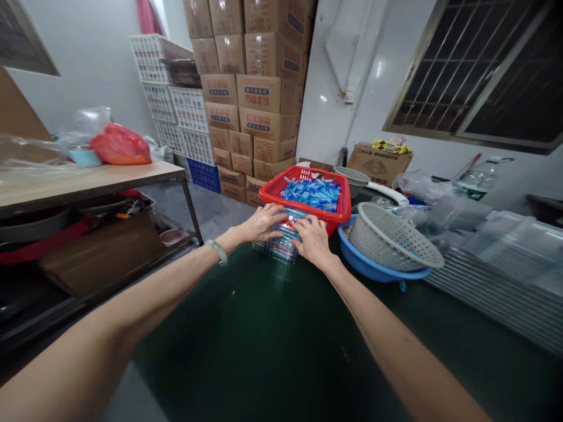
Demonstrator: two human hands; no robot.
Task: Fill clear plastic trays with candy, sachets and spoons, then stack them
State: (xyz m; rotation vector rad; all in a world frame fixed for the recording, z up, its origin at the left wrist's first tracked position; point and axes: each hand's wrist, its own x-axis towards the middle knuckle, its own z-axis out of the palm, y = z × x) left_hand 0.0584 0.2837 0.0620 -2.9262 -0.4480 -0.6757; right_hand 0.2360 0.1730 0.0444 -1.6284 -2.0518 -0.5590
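A stack of clear plastic trays (281,249) stands on the dark green table (246,346), against the near side of a red basket (303,206). My left hand (264,224), with a pale bangle on its wrist, has its fingers bent over the left side of the stack. From the right, my right hand (313,239) grips the same stack with curled fingers. Something red and white shows through the plastic between the hands; I cannot make out what it is. Many small blue and light-blue plastic pieces (313,192) fill the basket.
Right of the basket, a grey colander (391,237) tilts in a blue basin (373,266). Stacked clear lids (519,246) lie farther right. A side table (145,171) with a red bag (121,145) stands left. Cardboard cartons (264,94) and white crates (189,111) rise behind.
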